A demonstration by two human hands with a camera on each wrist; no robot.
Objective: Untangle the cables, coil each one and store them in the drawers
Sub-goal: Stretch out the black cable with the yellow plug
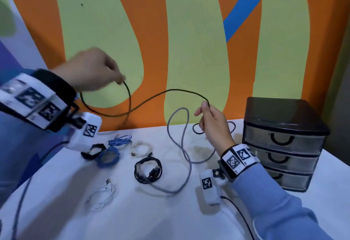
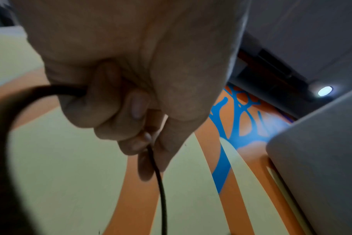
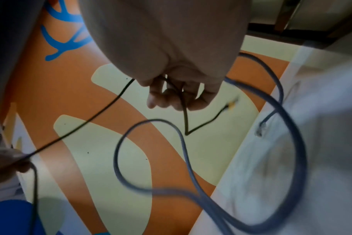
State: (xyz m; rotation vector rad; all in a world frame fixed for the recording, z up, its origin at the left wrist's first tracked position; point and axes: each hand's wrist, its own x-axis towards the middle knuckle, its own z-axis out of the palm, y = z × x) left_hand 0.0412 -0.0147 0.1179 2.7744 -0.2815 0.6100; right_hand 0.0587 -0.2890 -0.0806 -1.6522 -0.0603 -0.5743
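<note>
Both hands hold one black cable [image 1: 151,98] up in the air over the desk [image 1: 170,217].

Left hand [image 1: 91,69]: fingers [image 2: 110,114] curled tight round the black cable, a loop hanging below the fist. Right hand [image 1: 214,124]: thumb and fingers pinched on the same cable further along; its tail drops behind the hand to the desk, near the wall. Cable sags between the hands, clear of the desk. Grey cable [image 1: 183,152]: loose, uncoiled, partly on the desk, one loop rising between the hands. Already coiled on the desk, left of it: black coil [image 1: 147,169], two white coils [image 1: 140,148] [image 1: 101,196], blue coils [image 1: 119,141]. Black drawer unit [image 1: 284,141] at the right, three drawers, all closed.
</note>
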